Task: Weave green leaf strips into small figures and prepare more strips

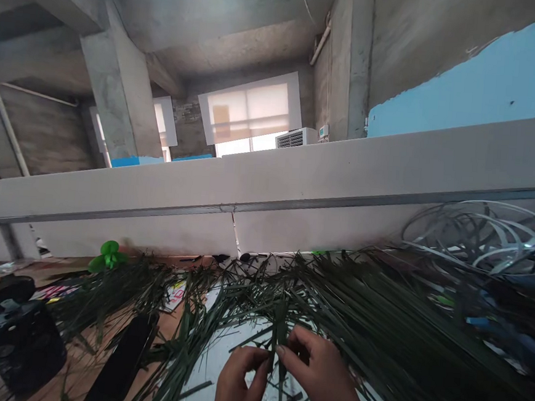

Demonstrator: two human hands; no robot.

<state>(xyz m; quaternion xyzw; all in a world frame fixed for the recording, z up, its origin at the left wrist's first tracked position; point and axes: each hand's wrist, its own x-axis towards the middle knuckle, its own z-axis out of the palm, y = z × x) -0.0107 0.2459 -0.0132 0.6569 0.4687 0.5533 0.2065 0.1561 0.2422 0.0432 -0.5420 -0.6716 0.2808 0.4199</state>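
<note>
White boards (297, 172) are standing behind the tabletop (86, 359). Over a white sheet (203, 365), the left hand (240, 380) and right hand (314, 366) are pinching 1 green strip (279, 328) with their fingers (287, 356), perhaps to hold it steady. Long leaves (393, 309) are lying near, likely for easy reach.

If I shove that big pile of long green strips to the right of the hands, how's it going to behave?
The pile would probably fan out and slide rather than move as one, since no tie shows around it. Its strips look narrow, so each is likely light for its length. They may be somewhat springy, as most lie fairly straight.
</note>
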